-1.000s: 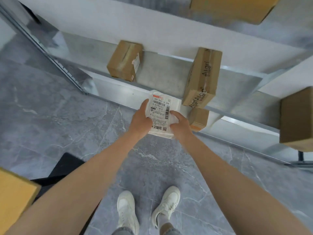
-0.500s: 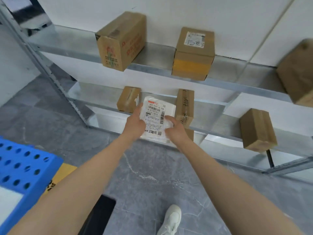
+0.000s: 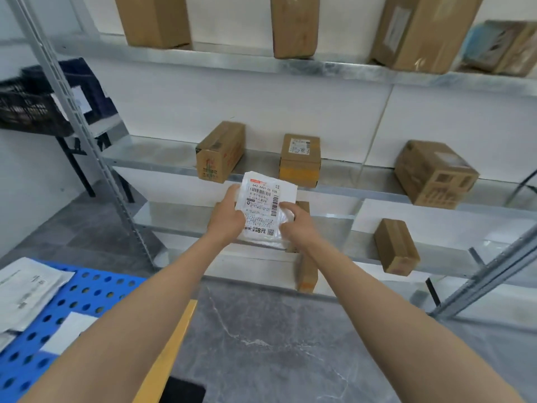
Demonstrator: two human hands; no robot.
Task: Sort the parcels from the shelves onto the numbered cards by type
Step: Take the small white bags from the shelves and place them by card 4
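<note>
Carrying the white soft parcel (image 3: 263, 210) by its two side edges only has a risk, I think: the plastic skin looks smooth, so it may slip to the floor (image 3: 276, 344) on the way to the blue desk (image 3: 96, 289), which lies low and left of the fingers (image 3: 234, 193). The left hand (image 3: 228, 219) grips the left edge, thumb on the front; the right hand (image 3: 296, 225) pinches the right edge. The parcel sits between both hands, in the air, touching no shelf (image 3: 348, 193).

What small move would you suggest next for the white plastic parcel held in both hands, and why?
Probably carry the white plastic parcel left and down toward the blue perforated board, where similar white flat mailers already lie; the left hand and right hand both grip it.
</note>
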